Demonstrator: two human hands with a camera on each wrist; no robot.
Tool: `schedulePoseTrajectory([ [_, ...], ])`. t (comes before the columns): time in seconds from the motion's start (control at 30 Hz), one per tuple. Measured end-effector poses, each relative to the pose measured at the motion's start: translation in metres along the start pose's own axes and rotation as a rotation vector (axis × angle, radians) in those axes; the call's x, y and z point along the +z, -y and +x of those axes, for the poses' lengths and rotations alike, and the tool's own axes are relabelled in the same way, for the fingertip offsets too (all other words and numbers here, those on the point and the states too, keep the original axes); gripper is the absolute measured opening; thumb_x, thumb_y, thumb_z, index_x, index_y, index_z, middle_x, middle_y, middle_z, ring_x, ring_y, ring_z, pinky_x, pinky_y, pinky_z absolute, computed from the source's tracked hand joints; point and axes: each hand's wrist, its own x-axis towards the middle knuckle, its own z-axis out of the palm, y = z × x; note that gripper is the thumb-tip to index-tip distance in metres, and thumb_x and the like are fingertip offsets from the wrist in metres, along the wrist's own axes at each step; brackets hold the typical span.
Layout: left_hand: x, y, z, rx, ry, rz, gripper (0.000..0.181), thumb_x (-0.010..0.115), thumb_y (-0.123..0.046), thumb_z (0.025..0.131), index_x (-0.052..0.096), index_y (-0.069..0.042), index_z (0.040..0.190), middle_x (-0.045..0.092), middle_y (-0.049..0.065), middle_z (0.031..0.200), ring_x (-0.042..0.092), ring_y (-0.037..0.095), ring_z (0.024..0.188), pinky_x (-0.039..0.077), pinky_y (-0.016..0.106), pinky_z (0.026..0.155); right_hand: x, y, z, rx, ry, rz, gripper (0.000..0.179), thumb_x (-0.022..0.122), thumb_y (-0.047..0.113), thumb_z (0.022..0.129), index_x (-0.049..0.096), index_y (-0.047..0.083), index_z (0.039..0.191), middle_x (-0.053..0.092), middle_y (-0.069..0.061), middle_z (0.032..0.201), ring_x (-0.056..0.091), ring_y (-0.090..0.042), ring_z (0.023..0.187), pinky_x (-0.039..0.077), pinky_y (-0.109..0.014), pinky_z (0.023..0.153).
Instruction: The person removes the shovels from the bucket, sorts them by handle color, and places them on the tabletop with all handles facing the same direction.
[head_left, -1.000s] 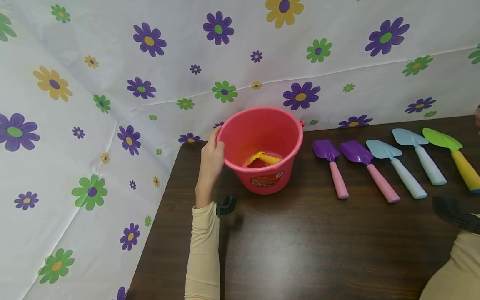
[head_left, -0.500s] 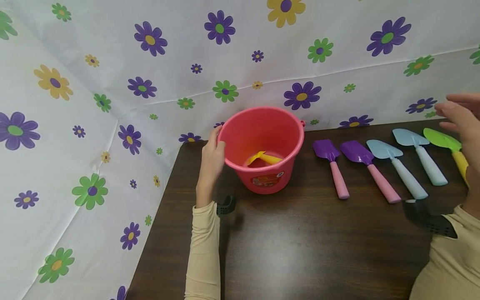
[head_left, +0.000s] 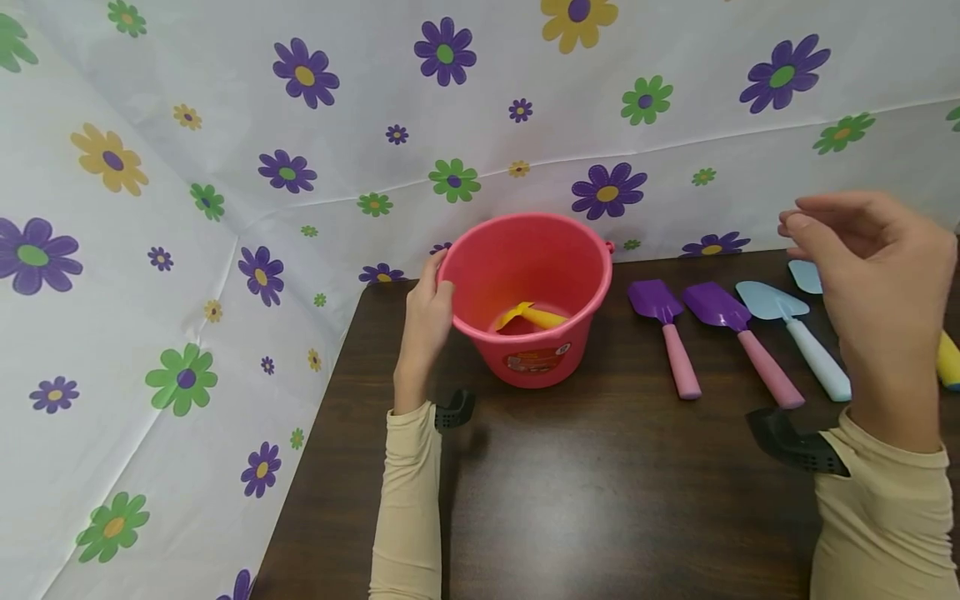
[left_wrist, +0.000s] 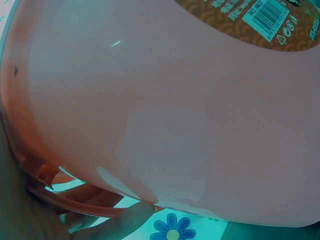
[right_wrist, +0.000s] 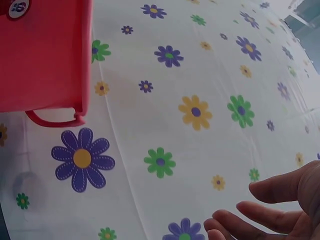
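Note:
A pink bucket (head_left: 528, 358) stands on the table, a yellow hand tool (head_left: 540, 317) lying inside it. My left hand (head_left: 426, 321) grips the bucket's left side at the rim, and in the left wrist view its fingers (left_wrist: 125, 220) curl about the pink handle. My right hand (head_left: 888, 292) hangs in the air with loosely bent fingers, holding nothing. Below and left of it lie two purple shovels (head_left: 718, 305) with pink handles and a light blue trowel (head_left: 772, 300). It covers most of another light blue trowel (head_left: 806, 276). A yellow handle (head_left: 948, 362) shows at its right.
The dark wooden table (head_left: 570, 492) stretches in front of the bucket and tools. White flower-printed cloth (head_left: 495, 83) rises close behind them and along the left side. In the right wrist view, the bucket's handle (right_wrist: 52, 122) hangs near the cloth.
My right hand has come in from the right edge and moved left over the trowels, hiding the green one's blade. My left hand keeps its hold on the bucket.

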Motion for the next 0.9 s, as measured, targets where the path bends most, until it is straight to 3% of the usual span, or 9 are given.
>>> schedulePoseTrajectory([
  [0.17,0.0,-0.001,0.0,0.002,0.001,0.002,0.053,0.043,-0.015,0.102,0.044,-0.011,0.155,0.06,0.013,0.142,0.065,0.031,0.114,0.056,0.046,0.099,0.005,0.005,-0.005,-0.027,0.027,0.027,0.024,0.07,0.014,0.098,0.077,0.008,0.121,0.072,0.015,0.101,0.067,-0.004,0.088,0.05,-0.014,0.081],
  [0.37,0.0,-0.001,-0.001,0.007,0.006,-0.008,0.053,0.043,-0.015,0.103,0.043,-0.01,0.155,0.06,0.013,0.143,0.065,0.031,0.116,0.056,0.046,0.099,0.008,0.011,-0.013,-0.055,0.06,0.0,0.024,0.07,0.014,0.098,0.077,0.01,0.121,0.071,0.013,0.104,0.066,-0.003,0.089,0.051,-0.014,0.084],
  [0.57,-0.001,0.0,0.0,0.005,0.004,-0.007,0.053,0.043,-0.015,0.102,0.043,-0.01,0.155,0.06,0.014,0.143,0.065,0.032,0.116,0.056,0.046,0.099,0.017,0.012,-0.018,-0.104,0.1,-0.026,0.024,0.071,0.016,0.098,0.076,0.006,0.119,0.068,0.022,0.096,0.065,0.0,0.083,0.048,-0.012,0.078],
  [0.9,-0.001,-0.002,-0.001,-0.004,0.008,-0.017,0.053,0.044,-0.015,0.103,0.043,-0.011,0.156,0.06,0.014,0.143,0.066,0.032,0.115,0.057,0.045,0.098,0.033,0.009,-0.023,-0.135,0.186,-0.028,0.025,0.071,0.014,0.097,0.074,0.001,0.119,0.067,0.025,0.094,0.065,0.003,0.085,0.049,-0.011,0.081],
])
